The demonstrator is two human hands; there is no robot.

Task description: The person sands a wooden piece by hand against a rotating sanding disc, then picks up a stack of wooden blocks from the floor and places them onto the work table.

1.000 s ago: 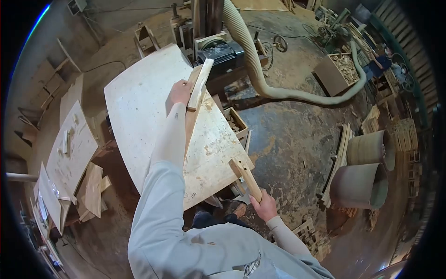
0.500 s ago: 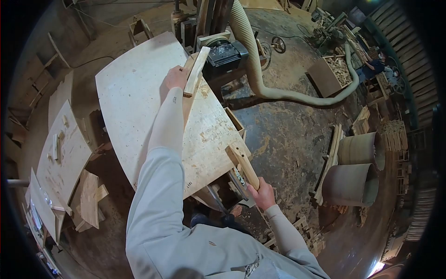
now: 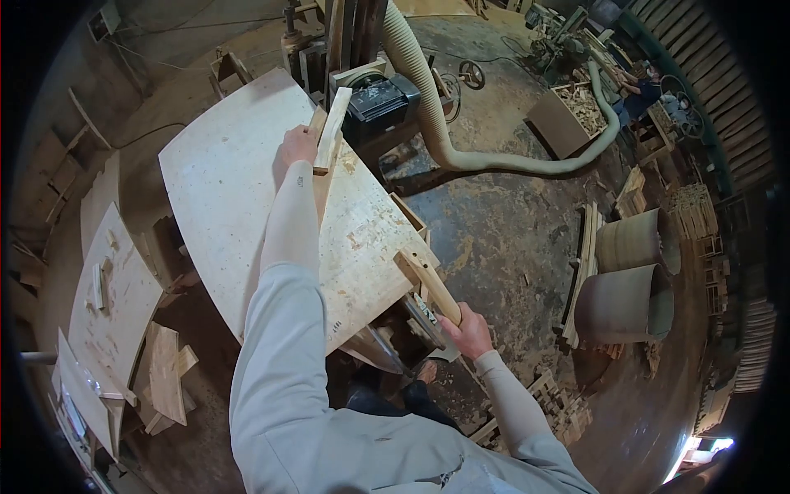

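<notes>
You stood in a woodworking shop, plywood bench (image 3: 239,189) scuffed and dusty, motor (image 3: 380,105) with a ribbed dust hose (image 3: 461,156) behind it, offcut crate (image 3: 576,111), stacked timber (image 3: 584,263), sawdust across the concrete floor (image 3: 502,239).

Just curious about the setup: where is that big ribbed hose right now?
The ribbed hose runs down from the top middle, past the dark motor, then curves right across the floor toward a scrap bin.

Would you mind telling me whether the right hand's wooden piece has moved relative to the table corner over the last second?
Yes. The wooden piece in the right hand has come inward: its end now overlaps the plywood table corner, where earlier it stood just off the edge.
</notes>
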